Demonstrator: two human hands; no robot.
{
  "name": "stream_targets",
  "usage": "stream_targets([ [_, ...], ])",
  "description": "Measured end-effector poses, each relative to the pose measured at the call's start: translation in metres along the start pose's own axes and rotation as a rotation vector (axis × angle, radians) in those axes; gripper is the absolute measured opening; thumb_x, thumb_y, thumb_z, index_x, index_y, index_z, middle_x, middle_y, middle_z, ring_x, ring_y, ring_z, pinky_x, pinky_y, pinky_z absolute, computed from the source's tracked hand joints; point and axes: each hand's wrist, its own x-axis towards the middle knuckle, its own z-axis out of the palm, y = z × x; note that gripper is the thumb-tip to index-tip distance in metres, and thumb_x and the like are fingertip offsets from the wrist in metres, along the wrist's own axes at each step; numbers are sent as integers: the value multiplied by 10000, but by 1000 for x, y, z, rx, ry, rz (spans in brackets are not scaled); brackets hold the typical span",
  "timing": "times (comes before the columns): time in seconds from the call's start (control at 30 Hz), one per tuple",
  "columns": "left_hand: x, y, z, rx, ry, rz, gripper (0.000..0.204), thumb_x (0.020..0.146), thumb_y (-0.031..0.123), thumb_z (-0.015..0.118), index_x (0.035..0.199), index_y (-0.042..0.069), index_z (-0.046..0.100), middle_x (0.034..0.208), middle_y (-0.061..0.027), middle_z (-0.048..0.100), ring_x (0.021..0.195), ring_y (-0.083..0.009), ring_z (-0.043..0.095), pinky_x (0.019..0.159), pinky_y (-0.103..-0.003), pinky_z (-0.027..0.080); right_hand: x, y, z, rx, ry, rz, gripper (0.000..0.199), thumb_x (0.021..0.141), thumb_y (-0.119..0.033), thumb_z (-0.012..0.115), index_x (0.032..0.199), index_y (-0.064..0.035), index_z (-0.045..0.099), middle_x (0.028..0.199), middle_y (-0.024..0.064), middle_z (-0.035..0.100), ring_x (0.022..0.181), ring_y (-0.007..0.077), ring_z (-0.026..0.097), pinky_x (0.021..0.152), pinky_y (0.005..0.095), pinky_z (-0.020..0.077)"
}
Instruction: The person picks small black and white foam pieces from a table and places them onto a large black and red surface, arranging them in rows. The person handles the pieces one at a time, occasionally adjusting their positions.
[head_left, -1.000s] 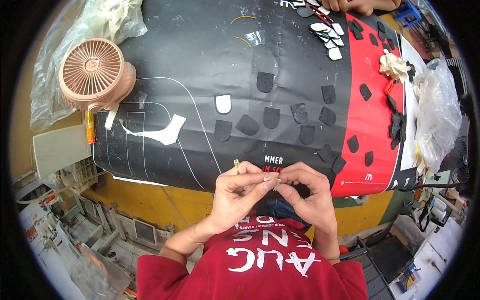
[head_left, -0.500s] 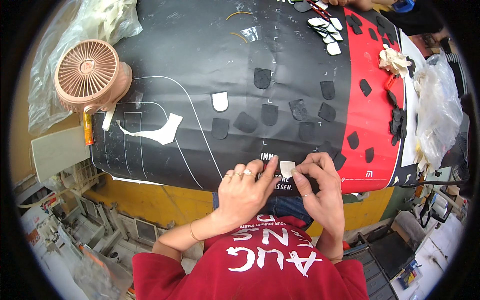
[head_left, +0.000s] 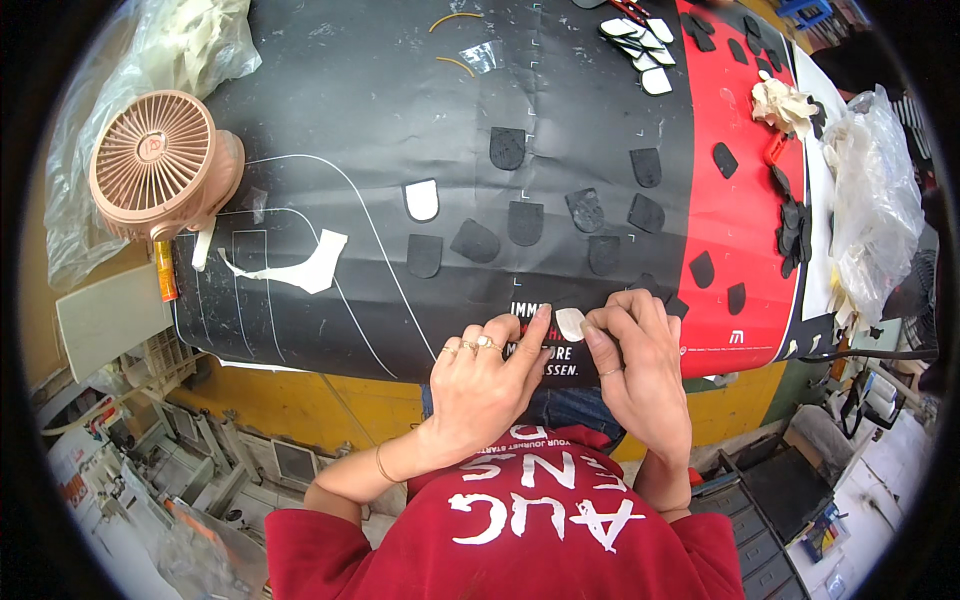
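White patch [head_left: 569,324] — edge pinched by your right hand [head_left: 642,362], perhaps for steadiness; your left hand [head_left: 482,378] seems empty beside it.

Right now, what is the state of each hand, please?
Left hand: partly open, holding nothing visible.
Right hand: closed, pinching a small white piece.

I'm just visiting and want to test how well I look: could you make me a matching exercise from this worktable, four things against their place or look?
Things
1. fan
2. small pale piece
3. crumpled cream wad
4. curved white scrap

Place or look
A. at the right edge of the red band
B. on the black area, below and to the right of the fan
C. pinkish, with a round grille
D. between the left hand and the right hand

Right pairs: 1-C, 2-D, 3-A, 4-B
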Motion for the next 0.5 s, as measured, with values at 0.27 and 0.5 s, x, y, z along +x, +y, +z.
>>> stream_targets([
  [0.27, -1, -1, 1, 63, -36, 37, 479, 802, 199, 771, 1267, 119, 684, 883, -10, 546, 703, -183, 529, 610, -327, 415, -1, -4, 11, -41, 51, 13, 125, 926, -147, 643, 969, -33, 672, 1000, 80, 556, 943, 263, 513, 814, 391, 341],
  [0.5, -1, -1, 0, 79, -50, 43, 495, 796, 198, 773, 1276, 121, 678, 881, -12, 544, 701, -186, 527, 617, -327, 418, -1, -4, 12, -42, 47, 36, 118, 908, -131, 648, 961, -28, 668, 1006, 83, 551, 947, 266, 515, 817, 393, 347],
])
